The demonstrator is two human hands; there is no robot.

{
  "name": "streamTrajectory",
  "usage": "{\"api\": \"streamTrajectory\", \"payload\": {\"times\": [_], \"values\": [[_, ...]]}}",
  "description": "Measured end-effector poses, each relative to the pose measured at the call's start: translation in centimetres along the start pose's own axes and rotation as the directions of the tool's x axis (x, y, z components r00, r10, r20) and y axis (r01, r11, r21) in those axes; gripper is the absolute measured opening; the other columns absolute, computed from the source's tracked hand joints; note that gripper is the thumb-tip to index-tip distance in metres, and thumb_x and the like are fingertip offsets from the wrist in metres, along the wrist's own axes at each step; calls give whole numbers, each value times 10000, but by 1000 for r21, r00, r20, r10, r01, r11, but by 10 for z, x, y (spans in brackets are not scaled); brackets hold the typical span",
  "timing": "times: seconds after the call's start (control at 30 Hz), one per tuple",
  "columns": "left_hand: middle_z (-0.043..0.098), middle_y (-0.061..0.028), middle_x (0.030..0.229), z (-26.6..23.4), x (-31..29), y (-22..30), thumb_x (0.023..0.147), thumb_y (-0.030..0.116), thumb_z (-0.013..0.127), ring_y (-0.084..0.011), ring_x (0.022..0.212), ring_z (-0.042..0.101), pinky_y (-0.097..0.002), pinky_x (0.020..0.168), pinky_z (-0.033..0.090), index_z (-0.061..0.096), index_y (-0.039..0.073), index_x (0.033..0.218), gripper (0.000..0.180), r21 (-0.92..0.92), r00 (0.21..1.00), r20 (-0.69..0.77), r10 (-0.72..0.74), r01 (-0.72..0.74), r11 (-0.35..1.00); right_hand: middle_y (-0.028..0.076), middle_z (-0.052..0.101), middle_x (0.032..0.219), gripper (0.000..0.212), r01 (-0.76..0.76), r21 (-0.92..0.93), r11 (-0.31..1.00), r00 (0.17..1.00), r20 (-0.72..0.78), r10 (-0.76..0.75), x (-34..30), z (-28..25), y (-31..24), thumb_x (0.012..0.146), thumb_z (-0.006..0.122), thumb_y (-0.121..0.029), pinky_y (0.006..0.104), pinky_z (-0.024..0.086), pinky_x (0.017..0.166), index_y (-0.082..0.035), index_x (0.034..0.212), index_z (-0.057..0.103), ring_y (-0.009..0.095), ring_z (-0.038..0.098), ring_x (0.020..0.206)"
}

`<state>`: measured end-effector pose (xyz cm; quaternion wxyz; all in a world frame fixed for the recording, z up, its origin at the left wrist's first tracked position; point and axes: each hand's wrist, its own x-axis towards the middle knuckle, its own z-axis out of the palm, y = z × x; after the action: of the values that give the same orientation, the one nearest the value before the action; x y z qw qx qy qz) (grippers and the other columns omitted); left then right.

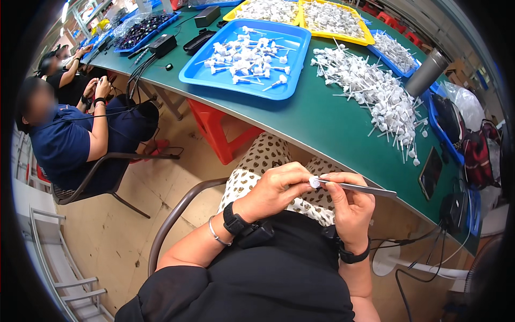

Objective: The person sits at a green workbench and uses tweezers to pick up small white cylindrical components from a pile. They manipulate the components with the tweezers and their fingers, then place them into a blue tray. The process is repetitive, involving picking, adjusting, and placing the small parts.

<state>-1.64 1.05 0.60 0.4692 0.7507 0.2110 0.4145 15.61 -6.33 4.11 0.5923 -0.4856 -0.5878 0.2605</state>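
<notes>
Above my lap, my left hand (280,189) pinches a small white plastic part (314,182) with a round head between thumb and fingers. A slim, flat grey metal tool (365,188) lies in the grip of my right hand (351,204), its narrow end meeting the white part. Whether it is a blade or tweezers I cannot tell. On the green table (279,115), a blue tray (244,88) holds many similar white parts with thin stems. To its right spreads a loose pile of white parts (370,86).
Yellow trays (369,40) of white parts stand at the back. A grey bottle (427,72), a phone (430,173) and a blue bin with bags line the right side. A red stool (214,131) is under the table. A seated co-worker (70,134) is at left.
</notes>
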Motion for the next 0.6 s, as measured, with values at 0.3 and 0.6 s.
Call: {"api": "streamTrajectory", "payload": {"times": [0.3,0.6], "values": [[663,-80,940,0,-1,-6,888,22,706,-175,788,643,-288,657,523,701,16,1070,182,44,1000,7,24,-24,999,113,680,1007,78,18,-65,998,998,59,-14,0,-3,-2,942,623,46,257,544,781,48,1019,639,145,664,879],[663,-76,951,-1,-2,-6,893,21,701,-171,796,641,-287,660,520,698,24,1084,191,39,1000,9,12,-13,999,106,710,934,101,84,-89,992,995,57,-79,2,0,-1,903,681,23,263,542,691,33,1002,661,157,675,781]]}}
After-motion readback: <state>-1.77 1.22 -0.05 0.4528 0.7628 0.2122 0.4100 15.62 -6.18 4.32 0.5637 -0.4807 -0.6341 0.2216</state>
